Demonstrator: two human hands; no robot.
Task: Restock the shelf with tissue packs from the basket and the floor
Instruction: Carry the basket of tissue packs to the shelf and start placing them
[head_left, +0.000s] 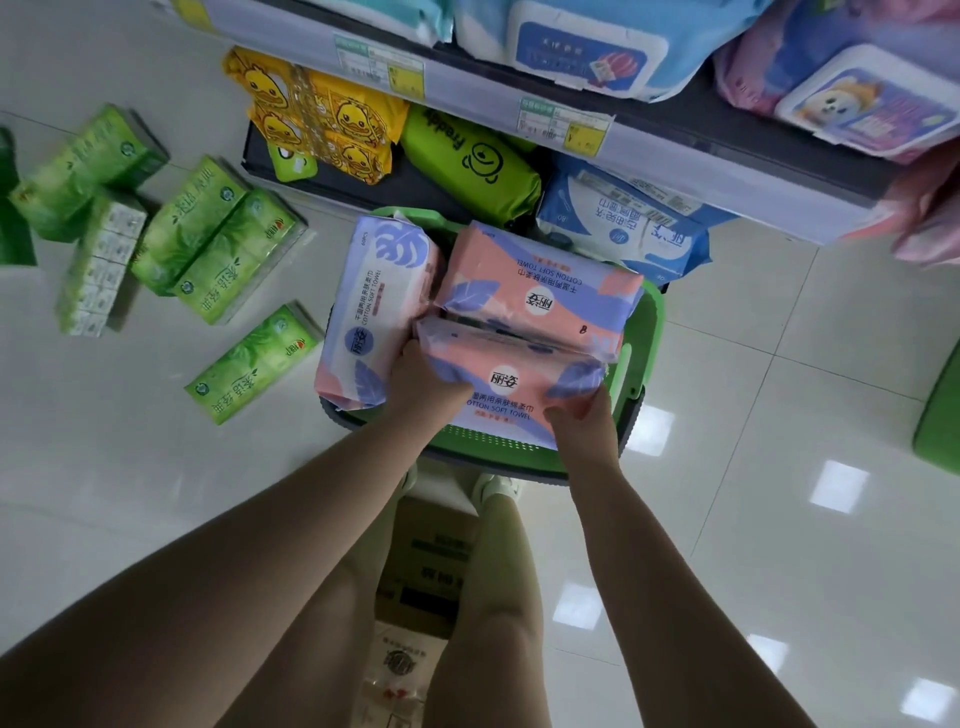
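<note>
A green basket (652, 332) stands on the floor in front of the shelf and holds three pink-and-purple cotton towel packs. My left hand (423, 382) and my right hand (584, 415) grip the two ends of the nearest pink pack (511, 384). A second pink pack (535, 286) lies behind it. The third pack (371, 306) rests along the basket's left side. Several green tissue packs (218, 244) lie scattered on the floor to the left. The bottom shelf (363, 192) holds yellow duck packs (322, 119), a green roll pack (470, 161) and a blue pack (618, 223).
An upper shelf edge with price tags (566, 124) overhangs the bottom shelf, with blue and purple wipe packs above it. A cardboard box (431, 551) sits between my legs. Something green (940, 415) pokes in at the right edge. The white tiled floor extends to the right.
</note>
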